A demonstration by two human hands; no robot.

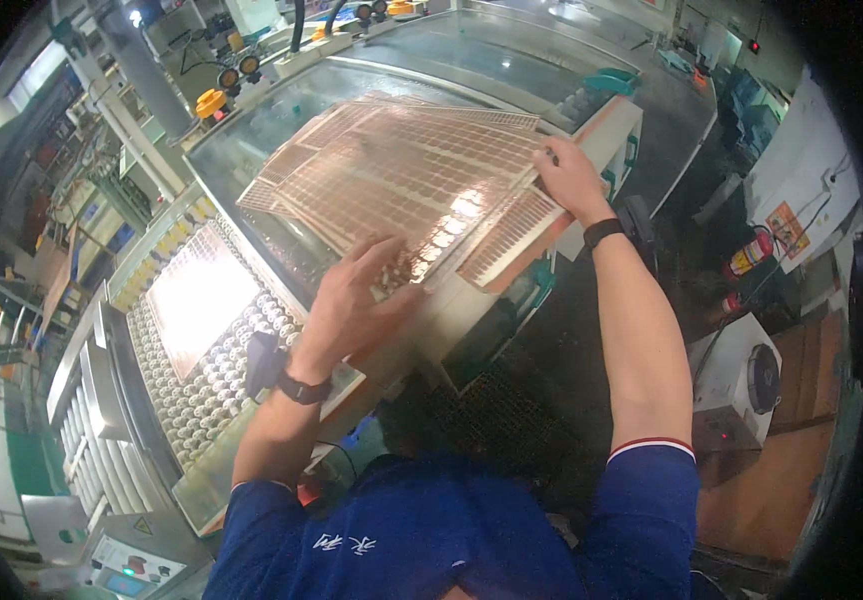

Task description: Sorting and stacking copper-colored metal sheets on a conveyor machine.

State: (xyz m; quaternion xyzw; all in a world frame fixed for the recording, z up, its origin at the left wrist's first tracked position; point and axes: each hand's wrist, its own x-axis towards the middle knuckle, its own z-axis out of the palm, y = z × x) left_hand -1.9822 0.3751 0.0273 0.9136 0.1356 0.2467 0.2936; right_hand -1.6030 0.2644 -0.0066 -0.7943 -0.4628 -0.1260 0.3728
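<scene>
A loose stack of thin copper-coloured circuit board panels lies fanned out on the machine's clear cover in front of me. Their faces carry a grid pattern and catch bright glare. At the right corner of the stack, my right hand is closed on a panel's edge, thumb and fingers pinching it. My left hand is at the near-left edge, fingers spread and curved, touching or just over the panel; its fingertips partly blend into the glare. Another panel lies flat on the conveyor rollers to the left.
The wet machine's clear cover extends to the far side, with orange knobs and gauges along its left. A control panel sits at lower left. On the right are a white box-shaped device and a fire extinguisher.
</scene>
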